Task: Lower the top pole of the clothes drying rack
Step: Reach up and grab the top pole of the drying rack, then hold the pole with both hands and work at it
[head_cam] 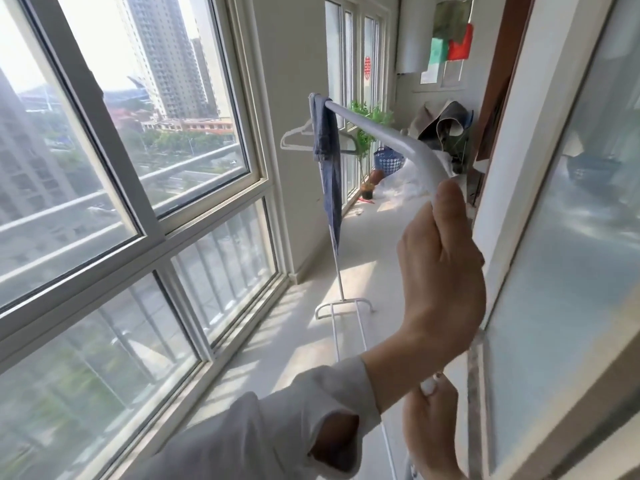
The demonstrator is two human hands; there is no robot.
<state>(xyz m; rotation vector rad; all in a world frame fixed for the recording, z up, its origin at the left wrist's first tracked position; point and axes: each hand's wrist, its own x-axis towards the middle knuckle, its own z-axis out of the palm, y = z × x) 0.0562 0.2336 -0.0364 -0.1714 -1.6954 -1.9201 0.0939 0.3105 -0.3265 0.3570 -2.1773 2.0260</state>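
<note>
The white drying rack's top pole runs from its far end towards me, then bends down at the near corner. My left hand, in a white sleeve, is wrapped around that near bend, thumb uppermost. Below it my right hand closes on the rack's near upright, where a small white part shows above the fingers. The upright itself is mostly hidden by both hands. A blue garment hangs over the pole's far end. The far upright drops to the rack's white base on the floor.
Large windows line the left of this narrow balcony. A glass door stands close on the right. A white hanger hangs behind the garment. Potted plants, a blue basket and bags crowd the far end.
</note>
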